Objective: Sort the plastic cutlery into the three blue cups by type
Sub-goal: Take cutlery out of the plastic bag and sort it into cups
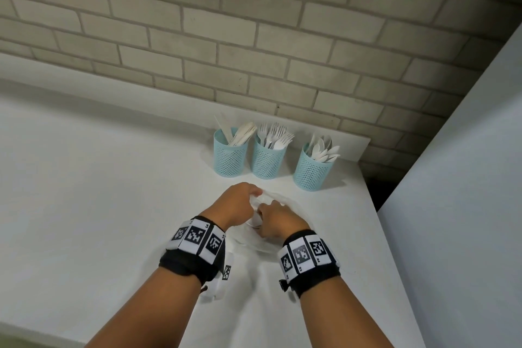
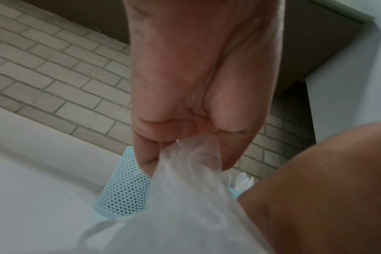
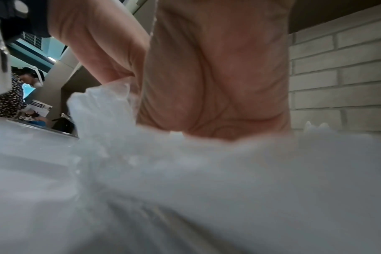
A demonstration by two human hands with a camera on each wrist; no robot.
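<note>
Three blue mesh cups stand in a row by the brick wall: the left cup [image 1: 231, 155] holds knives [image 1: 240, 133], the middle cup [image 1: 267, 159] holds forks [image 1: 275, 134], the right cup [image 1: 312, 172] holds spoons [image 1: 323, 150]. In front of them, both hands meet over a crumpled clear plastic bag [image 1: 255, 240] on the white counter. My left hand [image 1: 252, 195] pinches a bunched edge of the bag [image 2: 191, 154] between thumb and fingers. My right hand [image 1: 268, 216] grips the bag [image 3: 185, 171] close beside it, its fingertips hidden in the plastic. No loose cutlery shows.
The white counter [image 1: 99, 192] stretches left and toward me. Its right edge runs next to a tall white panel [image 1: 466, 206], with a dark gap behind the spoon cup. The brick wall [image 1: 254, 37] backs the cups. In the right wrist view another person [image 3: 9, 96] stands far off.
</note>
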